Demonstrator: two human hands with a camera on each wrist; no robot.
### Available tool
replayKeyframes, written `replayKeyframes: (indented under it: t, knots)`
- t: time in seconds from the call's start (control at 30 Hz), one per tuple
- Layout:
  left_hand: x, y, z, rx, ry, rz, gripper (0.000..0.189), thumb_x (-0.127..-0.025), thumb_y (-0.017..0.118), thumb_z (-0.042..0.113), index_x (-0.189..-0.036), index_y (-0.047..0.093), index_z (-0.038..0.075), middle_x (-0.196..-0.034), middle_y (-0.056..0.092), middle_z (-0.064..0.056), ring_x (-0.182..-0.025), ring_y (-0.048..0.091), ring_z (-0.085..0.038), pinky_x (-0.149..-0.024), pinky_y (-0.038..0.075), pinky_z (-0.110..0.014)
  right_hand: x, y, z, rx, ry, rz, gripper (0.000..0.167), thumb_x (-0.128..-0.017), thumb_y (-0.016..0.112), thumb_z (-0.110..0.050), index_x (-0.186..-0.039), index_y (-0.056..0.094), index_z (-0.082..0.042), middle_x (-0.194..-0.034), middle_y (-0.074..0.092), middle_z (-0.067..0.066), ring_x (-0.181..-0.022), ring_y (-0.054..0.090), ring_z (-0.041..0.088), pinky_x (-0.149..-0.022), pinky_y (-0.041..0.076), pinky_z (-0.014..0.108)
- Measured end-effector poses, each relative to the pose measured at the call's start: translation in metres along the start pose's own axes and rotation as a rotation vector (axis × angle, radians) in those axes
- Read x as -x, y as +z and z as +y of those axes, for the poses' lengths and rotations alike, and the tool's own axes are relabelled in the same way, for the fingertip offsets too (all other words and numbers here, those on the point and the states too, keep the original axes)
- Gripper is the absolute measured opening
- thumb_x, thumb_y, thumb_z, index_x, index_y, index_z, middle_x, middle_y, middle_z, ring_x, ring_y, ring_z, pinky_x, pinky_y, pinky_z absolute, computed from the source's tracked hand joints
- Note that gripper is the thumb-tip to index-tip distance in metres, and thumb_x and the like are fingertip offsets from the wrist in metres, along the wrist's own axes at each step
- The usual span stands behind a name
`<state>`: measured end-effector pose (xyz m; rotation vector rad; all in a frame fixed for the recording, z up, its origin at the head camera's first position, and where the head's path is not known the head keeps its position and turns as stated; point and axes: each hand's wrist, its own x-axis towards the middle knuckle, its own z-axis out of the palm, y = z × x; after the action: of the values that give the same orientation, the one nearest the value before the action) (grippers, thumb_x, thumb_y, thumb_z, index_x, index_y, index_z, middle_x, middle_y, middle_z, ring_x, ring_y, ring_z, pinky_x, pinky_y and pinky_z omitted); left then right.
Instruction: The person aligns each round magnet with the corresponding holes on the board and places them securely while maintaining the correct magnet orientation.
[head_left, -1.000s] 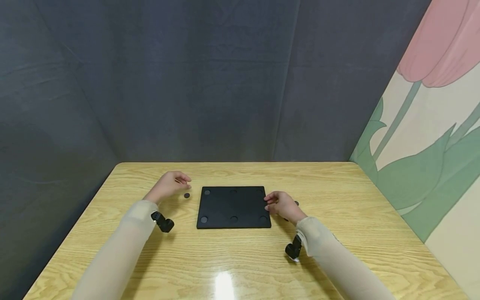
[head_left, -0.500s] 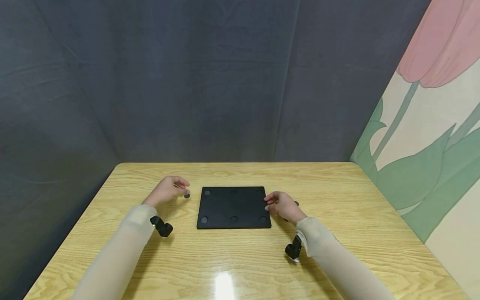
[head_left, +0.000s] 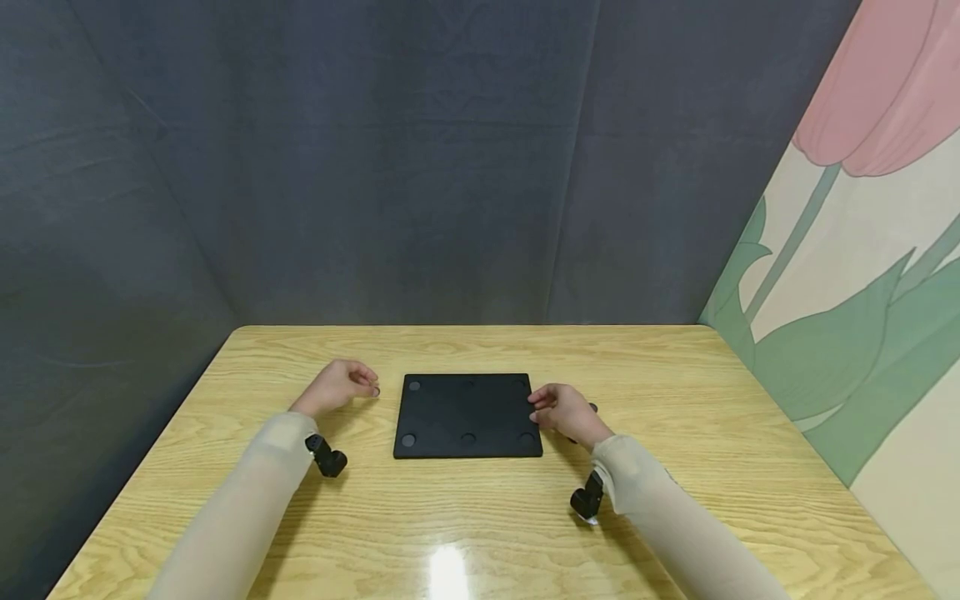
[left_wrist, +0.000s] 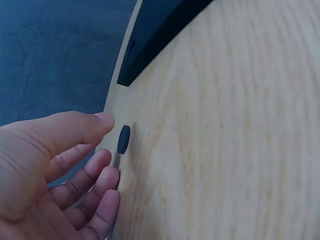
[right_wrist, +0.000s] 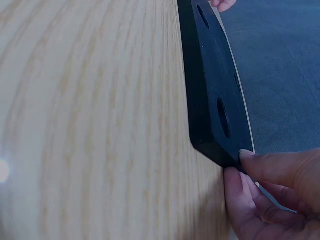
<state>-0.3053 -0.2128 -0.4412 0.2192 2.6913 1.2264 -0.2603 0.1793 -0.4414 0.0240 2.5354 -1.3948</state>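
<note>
A flat black rectangular board (head_left: 467, 414) with several round recesses lies on the table. My right hand (head_left: 567, 412) is at its right edge; in the right wrist view the fingertips (right_wrist: 244, 156) pinch the board's near corner, one on top and one against the side. Left of the board, my left hand (head_left: 336, 387) hovers with fingers loosely curved beside a small black disc (left_wrist: 124, 139). In the left wrist view a narrow gap shows between disc and thumb; in the head view the fingertips cover most of the disc.
The wooden table (head_left: 480, 517) ends at a dark curtain (head_left: 397, 167) behind. Small dark pieces (head_left: 593, 407) lie beside the right hand, partly hidden by it. A wall with painted flowers (head_left: 847, 317) stands at the right.
My left hand has come down and slightly nearer, to the disc, which its fingertips now mostly cover in the head view. The right hand and the board have stayed put.
</note>
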Motion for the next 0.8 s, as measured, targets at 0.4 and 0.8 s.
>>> replayKeyframes:
  t: [0.4, 0.8]
  knots:
    - [-0.0016, 0.0028, -0.0011, -0.023, -0.033, -0.017, 0.023, -0.087, 0.071, 0.013, -0.105, 0.067, 0.000, -0.093, 0.064, -0.008, -0.084, 0.056, -0.019, -0.075, 0.045, -0.031, -0.0010, -0.0007, 0.0005, -0.009, 0.009, -0.004, 0.026, -0.086, 0.066, 0.006, -0.111, 0.061, 0.001, -0.103, 0.060, 0.015, -0.084, 0.062, 0.020, -0.071, 0.054, 0.029]
    - [0.0017, 0.0035, 0.0073, -0.023, -0.086, -0.025, 0.023, -0.083, 0.073, 0.007, -0.103, 0.067, -0.001, -0.090, 0.061, -0.007, -0.080, 0.052, -0.019, -0.071, 0.043, -0.030, -0.0012, -0.0008, 0.0011, -0.019, 0.004, -0.004, 0.026, -0.085, 0.066, 0.006, -0.110, 0.062, 0.001, -0.102, 0.060, 0.015, -0.084, 0.061, 0.020, -0.070, 0.054, 0.029]
